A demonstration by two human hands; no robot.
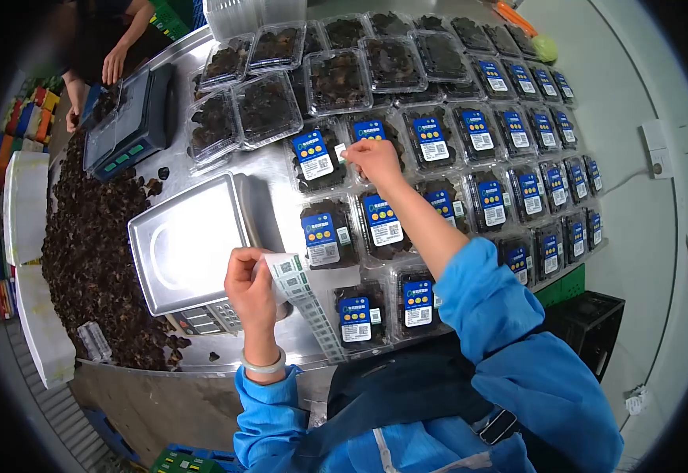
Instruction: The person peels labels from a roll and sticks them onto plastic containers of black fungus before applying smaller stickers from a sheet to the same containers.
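A strip of stickers [303,298] is pinched in the left hand [251,285], beside the scale [186,240]. One small sticker is pressed by the right hand [373,160] onto a box [370,132] farther out. It could be stuck crooked if pressed unevenly.

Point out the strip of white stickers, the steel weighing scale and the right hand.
strip of white stickers [306,303], head view, middle of the hanging strip.
steel weighing scale [186,240], head view, centre of its pan.
right hand [373,160], head view, back of the hand.
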